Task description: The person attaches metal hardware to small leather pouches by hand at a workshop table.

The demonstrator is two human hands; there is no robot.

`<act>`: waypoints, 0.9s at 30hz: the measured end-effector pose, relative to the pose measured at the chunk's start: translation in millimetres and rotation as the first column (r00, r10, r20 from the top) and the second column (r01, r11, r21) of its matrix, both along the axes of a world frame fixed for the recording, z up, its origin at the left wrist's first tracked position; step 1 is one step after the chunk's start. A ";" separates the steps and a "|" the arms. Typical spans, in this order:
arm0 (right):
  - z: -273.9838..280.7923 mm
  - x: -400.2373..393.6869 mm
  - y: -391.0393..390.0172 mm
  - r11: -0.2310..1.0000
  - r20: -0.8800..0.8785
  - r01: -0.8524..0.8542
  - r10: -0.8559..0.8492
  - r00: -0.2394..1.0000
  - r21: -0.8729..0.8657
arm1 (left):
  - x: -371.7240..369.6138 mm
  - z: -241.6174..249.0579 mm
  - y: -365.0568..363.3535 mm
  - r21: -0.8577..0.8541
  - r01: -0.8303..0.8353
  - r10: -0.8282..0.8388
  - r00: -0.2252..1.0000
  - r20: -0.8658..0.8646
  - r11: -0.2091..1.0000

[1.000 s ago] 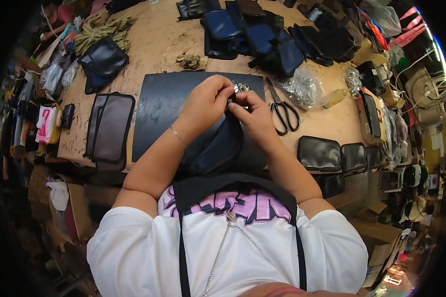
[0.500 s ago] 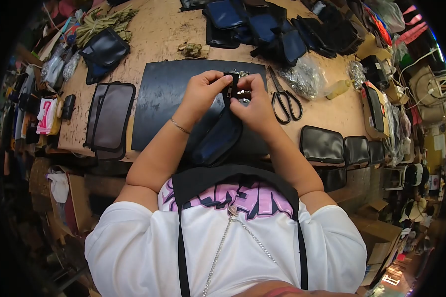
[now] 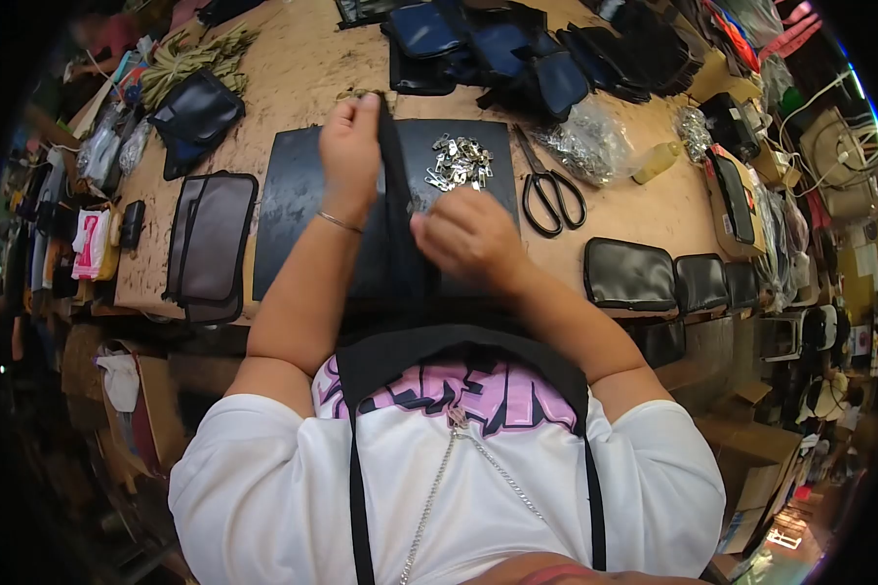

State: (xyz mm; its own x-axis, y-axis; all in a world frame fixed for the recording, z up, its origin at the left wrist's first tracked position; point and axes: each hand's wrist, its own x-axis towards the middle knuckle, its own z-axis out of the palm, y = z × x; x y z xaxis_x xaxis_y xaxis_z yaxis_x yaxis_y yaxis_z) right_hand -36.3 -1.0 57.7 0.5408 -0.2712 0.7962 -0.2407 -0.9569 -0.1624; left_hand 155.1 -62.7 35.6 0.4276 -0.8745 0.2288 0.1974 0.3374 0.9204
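My left hand (image 3: 349, 146) is raised over the left half of a black mat (image 3: 298, 185), its fingers closed on the upper end of a black zippered pouch piece (image 3: 396, 166). The piece is stretched lengthwise toward my body, its lower part dark against the mat. Lower down, my right hand (image 3: 470, 234) is closed in a pinch at the zipper's edge, slightly blurred. A small shiny bit, seemingly the zipper slider, shows by its fingertips. Beyond that hand, a pile of loose metal zipper sliders (image 3: 463, 161) lies on the mat.
Black-handled scissors (image 3: 554, 200) lie right of the mat, near a plastic bag of metal parts (image 3: 590, 146). Black pouches (image 3: 629, 276) line the right front edge. Grey panels (image 3: 212, 239) lie at left. Dark blue pouches (image 3: 502, 49) are heaped at the back.
My left hand has moved up and left, pulling the pouch piece straight. My right hand has slid down along the zipper, uncovering the slider pile. The view has shifted slightly.
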 end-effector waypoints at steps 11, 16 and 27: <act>61.4 -45.4 -79.6 0.764 0.069 -0.042 -0.004 0.998 0.644 | 38.4 25.7 -9.0 0.082 0.328 -0.338 0.909 0.245 0.941; 128.3 -59.0 -117.5 0.913 0.256 0.390 -0.350 0.901 -0.124 | 262.5 -46.7 -82.5 0.092 -0.567 0.117 0.321 0.940 0.818; -45.1 -47.2 -132.1 0.806 -0.383 0.587 -0.521 0.763 0.072 | 449.2 -83.1 -64.1 0.542 -0.838 0.229 0.541 0.809 0.063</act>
